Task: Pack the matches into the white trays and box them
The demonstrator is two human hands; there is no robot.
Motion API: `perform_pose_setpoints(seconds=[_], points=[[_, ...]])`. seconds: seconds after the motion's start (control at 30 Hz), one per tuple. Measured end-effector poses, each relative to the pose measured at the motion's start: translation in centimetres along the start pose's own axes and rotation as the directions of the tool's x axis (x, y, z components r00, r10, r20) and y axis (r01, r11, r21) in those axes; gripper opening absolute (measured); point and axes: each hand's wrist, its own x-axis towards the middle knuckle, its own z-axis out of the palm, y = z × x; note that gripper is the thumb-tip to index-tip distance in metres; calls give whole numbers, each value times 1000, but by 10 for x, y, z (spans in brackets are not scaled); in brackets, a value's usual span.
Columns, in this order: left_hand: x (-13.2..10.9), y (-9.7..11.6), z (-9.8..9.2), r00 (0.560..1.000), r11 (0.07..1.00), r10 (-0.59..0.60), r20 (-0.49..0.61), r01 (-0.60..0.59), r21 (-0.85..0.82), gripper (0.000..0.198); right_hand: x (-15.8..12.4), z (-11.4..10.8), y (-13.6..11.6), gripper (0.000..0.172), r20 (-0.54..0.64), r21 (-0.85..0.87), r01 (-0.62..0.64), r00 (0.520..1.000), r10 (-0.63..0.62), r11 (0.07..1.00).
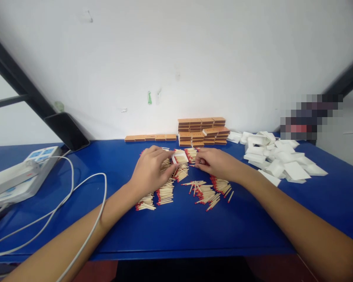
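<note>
My left hand (153,167) grips the left end of a small white matchbox tray (186,155) between thumb and fingers. Some red-tipped matches lie inside that tray. Just to its right, my right hand (213,160) is closed in a pinch, with a match (191,165) poking out from the fingertips towards the tray. Loose matches (165,194) are heaped under and in front of the left hand. Another spread of matches (206,194) lies below the right hand, and more matches (190,154) sit behind, between the hands.
Orange-brown matchboxes (201,122) are stacked against the wall, with a row of matchboxes (150,137) to their left. White empty trays (285,156) pile up at right. A white cable (73,188) crosses my left forearm near a power strip (32,178) and a phone (67,130).
</note>
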Motion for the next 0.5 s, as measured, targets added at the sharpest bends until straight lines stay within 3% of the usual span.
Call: perform_pose_setpoints(seconds=[0.13, 0.33, 0.5], points=[[0, 0, 0, 1000, 1000, 0, 12, 0, -1, 34, -2, -3, -1, 14, 3, 27, -6, 1000, 6, 1000], [-1, 1, 0, 999, 1000, -4, 32, 3, 9, 32, -9, -16, -5, 18, -182, 116, 80, 982, -58, 990], [0, 7, 0, 997, 998, 62, 52, -60, -27, 31, -13, -16, -24, 18, -208, 143, 131, 973, -100, 981]])
